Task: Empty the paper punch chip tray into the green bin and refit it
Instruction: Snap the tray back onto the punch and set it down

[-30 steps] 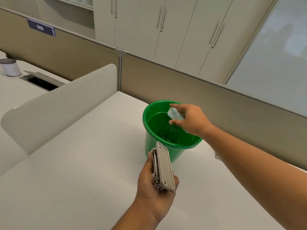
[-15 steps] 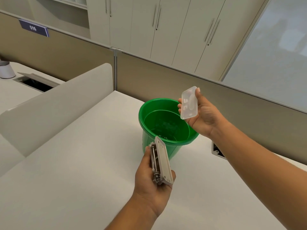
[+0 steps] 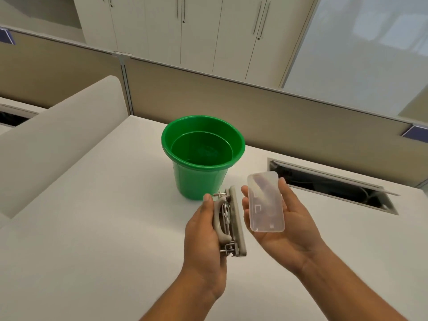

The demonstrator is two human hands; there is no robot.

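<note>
The green bin (image 3: 185,148) stands upright on the white desk (image 3: 92,216), with a few small paper bits on its bottom. My left hand (image 3: 203,235) grips the grey paper punch (image 3: 229,223), held on its side with the flat base facing right. My right hand (image 3: 284,223) holds the translucent chip tray (image 3: 265,201) in its palm, just right of the punch base and a little apart from it. Both hands hover above the desk, in front of the bin.
An open cable slot (image 3: 331,184) with a raised flap lies in the desk at the right. A low rounded divider (image 3: 58,130) stands at the left. A beige partition (image 3: 254,107) runs behind the bin, with white cupboards (image 3: 208,31) beyond.
My right hand has carried the chip tray from over the bin down and toward me, beside the punch. The punch in my left hand has turned slightly. The camera has tilted.
</note>
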